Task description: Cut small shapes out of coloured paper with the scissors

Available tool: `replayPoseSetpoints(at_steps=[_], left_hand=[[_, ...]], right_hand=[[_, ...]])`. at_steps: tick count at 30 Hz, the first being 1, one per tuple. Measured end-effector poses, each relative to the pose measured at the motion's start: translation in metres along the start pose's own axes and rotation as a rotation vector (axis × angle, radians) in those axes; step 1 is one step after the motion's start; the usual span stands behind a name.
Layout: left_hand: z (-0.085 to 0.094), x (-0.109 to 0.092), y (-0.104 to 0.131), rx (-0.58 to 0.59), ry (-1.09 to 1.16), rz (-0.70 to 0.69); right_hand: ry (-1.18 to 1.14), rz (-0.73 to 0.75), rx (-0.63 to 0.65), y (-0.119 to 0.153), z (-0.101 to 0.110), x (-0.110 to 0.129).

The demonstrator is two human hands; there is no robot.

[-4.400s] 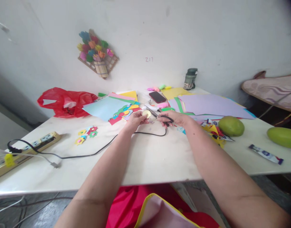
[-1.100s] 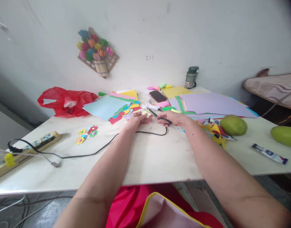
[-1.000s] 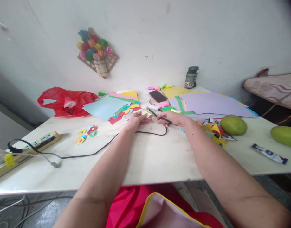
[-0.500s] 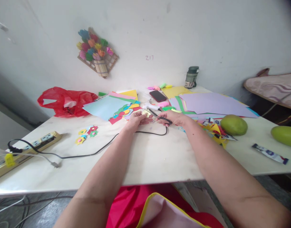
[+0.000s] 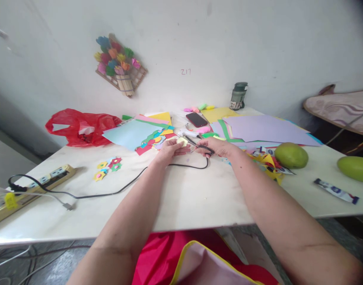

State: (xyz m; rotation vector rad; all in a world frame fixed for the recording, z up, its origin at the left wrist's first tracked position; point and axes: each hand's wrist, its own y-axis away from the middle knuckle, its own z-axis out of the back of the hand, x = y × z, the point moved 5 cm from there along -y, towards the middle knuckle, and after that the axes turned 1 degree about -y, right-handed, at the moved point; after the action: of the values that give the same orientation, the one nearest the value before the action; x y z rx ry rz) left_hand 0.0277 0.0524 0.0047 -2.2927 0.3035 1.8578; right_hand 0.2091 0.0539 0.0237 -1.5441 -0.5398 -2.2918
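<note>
At the middle of the table, my left hand [image 5: 172, 149] pinches a small pale yellow piece of paper [image 5: 182, 141] between thumb and fingers. Just to the right, my right hand [image 5: 214, 147] is closed round the dark handles of a pair of scissors [image 5: 203, 148], whose tips point left at the paper. Behind the hands lies a white glue gun [image 5: 189, 133]. Small paper flowers [image 5: 115, 163] in red, green and yellow rest to the left. Cut coloured paper shapes [image 5: 153, 140] lie just beyond my left hand.
A black cable [image 5: 125, 187] runs from the power strip [image 5: 59, 172] past my hands. A red bag [image 5: 77, 126] is at the back left. A phone [image 5: 196, 119], bottle [image 5: 239, 96] and purple sheets [image 5: 261, 128] stand or lie behind; a green fruit [image 5: 291, 155] is on the right.
The view has shifted very slightly. The scissor blades look closer together than before, while both hands stay in nearly the same place.
</note>
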Motion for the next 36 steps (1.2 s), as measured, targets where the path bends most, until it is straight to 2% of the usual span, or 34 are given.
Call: replayPoseSetpoints(at_steps=[28,36], left_hand=[[-0.0065,-0.0029,0.0033,0.028,-0.008,0.005],[-0.0053,-0.0043,0.0028,0.028,-0.046,-0.036]], right_hand=[[-0.001,0.014,0.012,-0.0006,-0.0018,0.0005],[0.016,0.034,0.019,-0.0018,-0.0034,0.0010]])
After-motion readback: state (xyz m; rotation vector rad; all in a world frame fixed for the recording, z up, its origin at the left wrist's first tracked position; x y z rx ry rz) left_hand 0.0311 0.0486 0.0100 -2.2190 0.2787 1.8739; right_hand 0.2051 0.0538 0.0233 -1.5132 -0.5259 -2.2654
